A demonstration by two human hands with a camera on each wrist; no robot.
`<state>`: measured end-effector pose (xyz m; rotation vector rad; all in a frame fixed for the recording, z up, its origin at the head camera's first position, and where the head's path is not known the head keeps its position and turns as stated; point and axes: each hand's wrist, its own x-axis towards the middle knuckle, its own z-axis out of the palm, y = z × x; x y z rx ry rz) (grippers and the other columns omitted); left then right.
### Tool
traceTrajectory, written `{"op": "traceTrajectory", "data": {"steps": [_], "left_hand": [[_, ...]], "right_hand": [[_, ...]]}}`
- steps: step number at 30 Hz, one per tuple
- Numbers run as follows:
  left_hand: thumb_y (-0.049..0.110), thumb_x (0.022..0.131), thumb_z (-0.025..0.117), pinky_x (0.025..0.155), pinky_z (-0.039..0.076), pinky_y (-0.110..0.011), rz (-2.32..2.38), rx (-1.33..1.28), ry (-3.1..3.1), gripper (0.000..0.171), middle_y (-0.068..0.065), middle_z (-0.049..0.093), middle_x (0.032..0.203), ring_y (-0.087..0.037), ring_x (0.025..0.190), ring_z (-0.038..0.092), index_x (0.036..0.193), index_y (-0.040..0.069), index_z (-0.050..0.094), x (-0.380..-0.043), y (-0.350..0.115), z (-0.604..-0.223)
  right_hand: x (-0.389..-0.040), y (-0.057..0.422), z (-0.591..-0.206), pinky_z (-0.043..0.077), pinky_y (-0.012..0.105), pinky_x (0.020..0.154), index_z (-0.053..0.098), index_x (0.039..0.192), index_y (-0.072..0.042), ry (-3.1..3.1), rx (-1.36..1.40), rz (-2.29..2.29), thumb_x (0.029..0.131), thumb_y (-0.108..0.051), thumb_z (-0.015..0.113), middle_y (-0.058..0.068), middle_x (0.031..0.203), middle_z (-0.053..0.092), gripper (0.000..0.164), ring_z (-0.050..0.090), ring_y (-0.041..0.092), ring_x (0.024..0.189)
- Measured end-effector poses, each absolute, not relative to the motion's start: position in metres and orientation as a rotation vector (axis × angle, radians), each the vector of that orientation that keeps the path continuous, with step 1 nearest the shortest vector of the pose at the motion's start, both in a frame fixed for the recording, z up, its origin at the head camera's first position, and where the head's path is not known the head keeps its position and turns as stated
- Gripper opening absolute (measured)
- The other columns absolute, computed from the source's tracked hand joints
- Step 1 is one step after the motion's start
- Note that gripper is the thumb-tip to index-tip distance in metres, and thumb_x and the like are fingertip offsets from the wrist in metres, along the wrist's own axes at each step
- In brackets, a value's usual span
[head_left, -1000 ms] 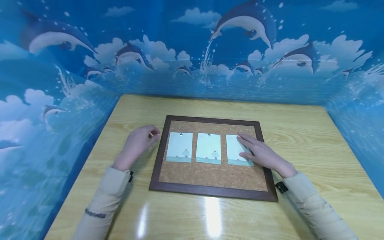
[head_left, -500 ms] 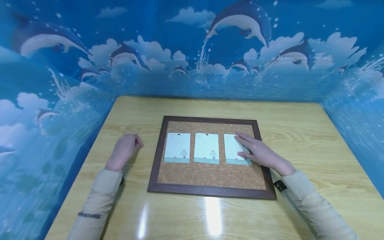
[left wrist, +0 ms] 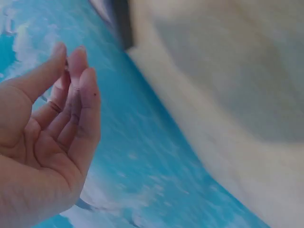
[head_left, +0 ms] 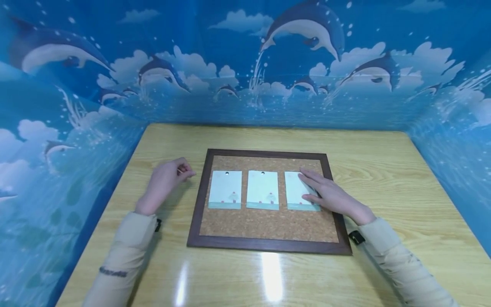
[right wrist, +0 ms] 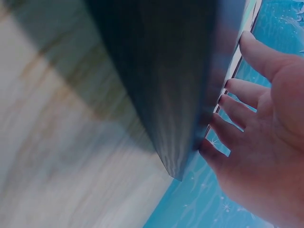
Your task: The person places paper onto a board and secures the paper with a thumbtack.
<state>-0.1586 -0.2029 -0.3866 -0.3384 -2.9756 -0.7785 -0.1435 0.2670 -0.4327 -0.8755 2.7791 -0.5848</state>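
Three pale cards lie in a row on the framed cork board (head_left: 268, 224). Small dark tacks show at the top edges of the left card (head_left: 225, 189) and middle card (head_left: 262, 190). My right hand (head_left: 326, 192) lies over the right card (head_left: 293, 189) with spread, straight fingers, pressing it near its right side; no tack shows on its visible part. Left of the frame, my left hand (head_left: 166, 181) hovers above the table. In the left wrist view its thumb and fingertips (left wrist: 78, 57) meet, pinching a small dark object (left wrist: 67, 68) mostly hidden between them.
The dark wooden frame (head_left: 268, 244) stands up as a rim around the cork. Under it is a light wood table (head_left: 402, 192). A blue dolphin-print backdrop (head_left: 245, 98) closes in the back and both sides.
My left hand drew back left from the frame, curled with its fingertips hidden, then turned so thumb and finger show together again. The right hand stays on the right card.
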Motion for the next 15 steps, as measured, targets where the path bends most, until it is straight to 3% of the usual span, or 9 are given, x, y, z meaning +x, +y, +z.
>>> {"op": "traceTrajectory", "data": {"steps": [8, 15], "left_hand": [[0.023, 0.088, 0.080, 0.065, 0.057, -0.035, -0.895, -0.543, -2.865, 0.019, -0.004, 0.072, 0.077, -0.019, 0.068, 0.068, 0.085, 0.007, 0.070, -0.173, -0.136, -0.367], [0.021, 0.089, 0.078, 0.063, 0.057, -0.030, -1.060, -0.659, -2.908, 0.013, 0.001, 0.074, 0.075, -0.021, 0.070, 0.073, 0.086, 0.010, 0.073, -0.178, -0.092, -0.362]], "right_hand": [[-0.143, 0.268, -0.434, 0.025, 0.063, 0.118, 0.030, 0.158, 0.000, 2.775, -0.859, -0.614, 0.103, -0.027, 0.061, 0.023, 0.164, 0.024, 0.069, 0.024, 0.044, 0.150], [-0.144, 0.268, -0.436, 0.024, 0.066, 0.117, 0.029, 0.158, -0.002, 2.780, -0.832, -0.587, 0.102, -0.030, 0.061, 0.023, 0.164, 0.023, 0.070, 0.023, 0.045, 0.150]]}}
